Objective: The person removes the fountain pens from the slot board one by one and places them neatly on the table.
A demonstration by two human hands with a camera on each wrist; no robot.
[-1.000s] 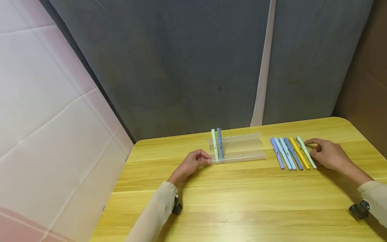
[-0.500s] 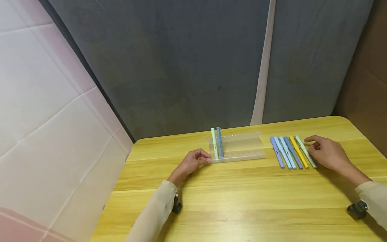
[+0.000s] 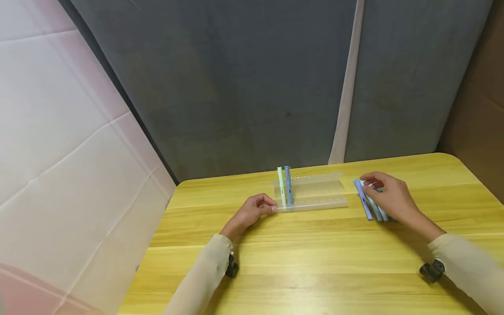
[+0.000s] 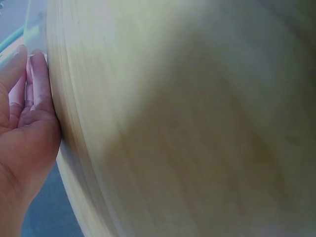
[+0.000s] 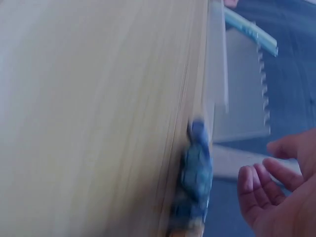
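A translucent pen rack stands on the yellow wooden table. A green pen and a blue pen lean in its left slots. My left hand rests on the table with its fingertips against the rack's left end; its fingers lie together and straight. My right hand hovers over a row of loose pens and hides most of them. A purple pen shows at the row's left edge. In the right wrist view the right hand's fingers are relaxed and empty beside the blurred pens.
A grey fabric backdrop rises behind the table. A white padded panel closes the left side and a brown board the right. Bare tabletop lies in front of both hands. The table's rounded far right corner is near the pens.
My right hand has moved left, from the right end of the pen row to over its left part, covering the yellow and green pens. The left hand and rack have stayed put.
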